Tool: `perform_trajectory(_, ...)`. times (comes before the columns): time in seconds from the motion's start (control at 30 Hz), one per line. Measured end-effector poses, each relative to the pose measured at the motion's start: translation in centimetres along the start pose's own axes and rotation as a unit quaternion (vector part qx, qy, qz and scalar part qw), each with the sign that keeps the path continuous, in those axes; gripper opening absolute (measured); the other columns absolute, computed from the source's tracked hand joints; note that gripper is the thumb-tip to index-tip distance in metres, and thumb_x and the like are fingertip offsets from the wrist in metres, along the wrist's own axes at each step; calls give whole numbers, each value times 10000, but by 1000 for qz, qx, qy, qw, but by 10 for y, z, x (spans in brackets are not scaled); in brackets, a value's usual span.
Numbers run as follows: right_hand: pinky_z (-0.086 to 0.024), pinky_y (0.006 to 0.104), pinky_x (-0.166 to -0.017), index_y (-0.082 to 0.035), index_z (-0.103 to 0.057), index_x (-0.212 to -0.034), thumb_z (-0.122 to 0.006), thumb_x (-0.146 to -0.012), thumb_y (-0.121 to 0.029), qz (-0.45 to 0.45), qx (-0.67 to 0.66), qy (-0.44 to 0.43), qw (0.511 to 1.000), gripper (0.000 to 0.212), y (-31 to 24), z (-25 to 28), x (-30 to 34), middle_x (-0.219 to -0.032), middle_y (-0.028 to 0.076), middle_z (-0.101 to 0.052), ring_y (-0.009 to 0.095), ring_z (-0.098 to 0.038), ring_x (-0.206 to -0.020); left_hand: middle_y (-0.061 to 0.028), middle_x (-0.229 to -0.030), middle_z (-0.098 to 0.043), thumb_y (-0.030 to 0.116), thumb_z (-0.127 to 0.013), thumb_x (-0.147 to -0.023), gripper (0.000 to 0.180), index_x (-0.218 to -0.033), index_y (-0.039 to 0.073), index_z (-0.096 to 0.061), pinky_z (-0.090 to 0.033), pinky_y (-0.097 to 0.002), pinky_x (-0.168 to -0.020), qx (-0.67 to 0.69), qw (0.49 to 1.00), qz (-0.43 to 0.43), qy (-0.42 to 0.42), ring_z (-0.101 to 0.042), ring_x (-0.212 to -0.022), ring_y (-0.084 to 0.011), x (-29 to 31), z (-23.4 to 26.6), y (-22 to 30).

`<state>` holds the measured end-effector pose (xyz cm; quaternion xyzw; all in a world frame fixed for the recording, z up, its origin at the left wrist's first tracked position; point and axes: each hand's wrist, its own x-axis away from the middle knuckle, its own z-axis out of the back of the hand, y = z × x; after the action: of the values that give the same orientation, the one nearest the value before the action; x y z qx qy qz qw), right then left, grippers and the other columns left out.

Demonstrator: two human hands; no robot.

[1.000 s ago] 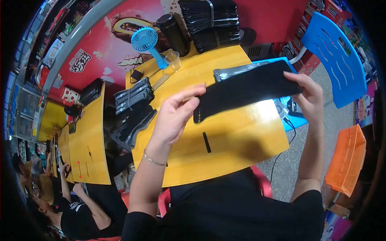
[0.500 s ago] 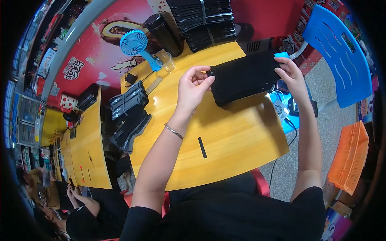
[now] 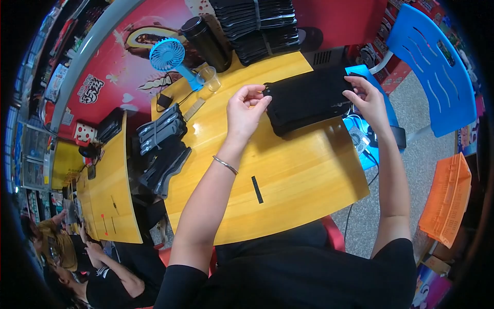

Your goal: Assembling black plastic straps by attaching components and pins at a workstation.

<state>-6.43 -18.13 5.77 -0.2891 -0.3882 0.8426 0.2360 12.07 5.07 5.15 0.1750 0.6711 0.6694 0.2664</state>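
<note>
At a yellow table (image 3: 298, 180) near a blue chair (image 3: 432, 72), our left hand (image 3: 246, 112) and right hand (image 3: 370, 102) pinch black fabric (image 3: 307, 102) by opposite ends.

lane: tabletop (image 3: 303, 175) front, over black strip (image 3: 257, 189) | rear blocked: black pile (image 3: 309, 103), plastic cup (image 3: 210, 80), blue fan (image 3: 169, 55), black tumbler (image 3: 207, 44) | left: grey bundle (image 3: 163, 132)

At the far left of your desk (image 3: 293, 175) you have a light-blue fan (image 3: 167, 54), with a clear plastic cup (image 3: 209, 80) just to its right and a tall black cylinder (image 3: 208, 45) behind the cup. Off to your right, a blue chair (image 3: 435, 85) stands farther away and an orange crate (image 3: 446, 201) nearer; to your left, two people (image 3: 114, 280) are beside another yellow desk (image 3: 105, 180).
</note>
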Motion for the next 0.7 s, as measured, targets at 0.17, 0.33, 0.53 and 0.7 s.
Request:
perform_trajectory(0.17, -412, 228, -582, -92, -649, -1114, -738, -778, -200, -6, 48, 7, 999, 364, 0, 0, 2, -778, 5, -549, 82, -455, -647, -33, -819, -581, 21, -706, -767, 216, -965, -4, -622, -516, -201, -621, -11, 1000, -3, -3, -558, -696, -70, -1, 0, -5)
perform_trajectory(0.33, -412, 231, -575, -88, -653, -1101, -739, -772, -185, 18, 42, 21, 999, 354, -9, 2, 5, -774, 18, -550, 85, -455, -638, -38, -827, -597, 29, -709, -766, 203, -948, -11, -630, -515, -201, -628, -26, 1000, -3, 3, -560, -705, -73, -2, 1, -5)
perform_trajectory(0.53, -416, 237, -569, -84, -658, -1087, -742, -765, -179, 20, 63, 26, 997, 346, -11, 1, 8, -776, 23, -555, 88, -459, -622, -41, -828, -613, 32, -711, -765, 202, -945, -15, -635, -514, -203, -641, -35, 999, -8, 7, -562, -709, -75, -2, 1, -8)
perform_trajectory(0.7, -455, 215, -632, -95, -655, -1109, -716, -798, -176, -18, 93, -5, 996, 327, -11, 3, 8, -922, 33, -625, 94, -512, -719, -41, -827, -618, 33, -713, -762, 207, -948, -16, -636, -510, -202, -650, -37, 999, 3, 8, -563, -709, -74, -2, 1, -9)
